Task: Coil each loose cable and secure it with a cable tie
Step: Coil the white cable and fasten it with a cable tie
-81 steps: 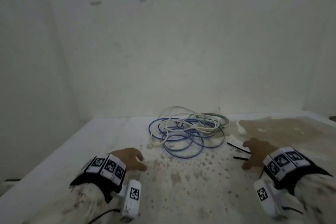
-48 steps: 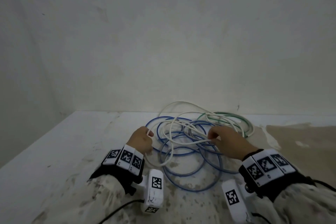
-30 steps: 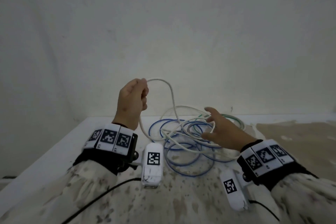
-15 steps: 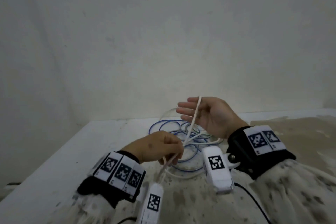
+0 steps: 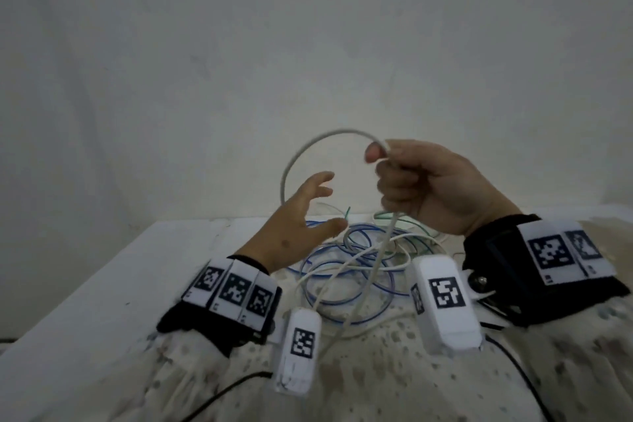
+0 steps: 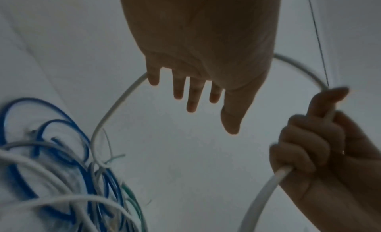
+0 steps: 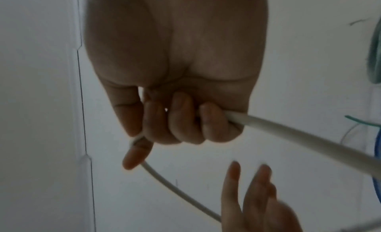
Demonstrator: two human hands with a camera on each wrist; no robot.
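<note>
My right hand (image 5: pixel 404 181) is raised above the table and grips a white cable (image 5: pixel 310 149) in its fist. The cable arcs up and left from the fist, then drops behind my left hand (image 5: pixel 308 202). In the right wrist view the white cable (image 7: pixel 288 134) runs out of the curled fingers (image 7: pixel 183 119). My left hand (image 6: pixel 198 92) is open with straight fingers inside the arc of the white cable (image 6: pixel 115 108), holding nothing. A tangle of blue cable (image 5: pixel 342 284), green cable (image 5: pixel 407 226) and more white cable lies on the table below both hands.
The white table (image 5: pixel 102 284) stands against a plain white wall (image 5: pixel 308 44); its left edge runs diagonally toward me. Brown stains spot the near surface. A thin dark cord (image 6: pixel 317 39) hangs in the left wrist view.
My left hand has let go of the white cable and lifted, open. My right hand has closed round the cable and raised it into a loop.
</note>
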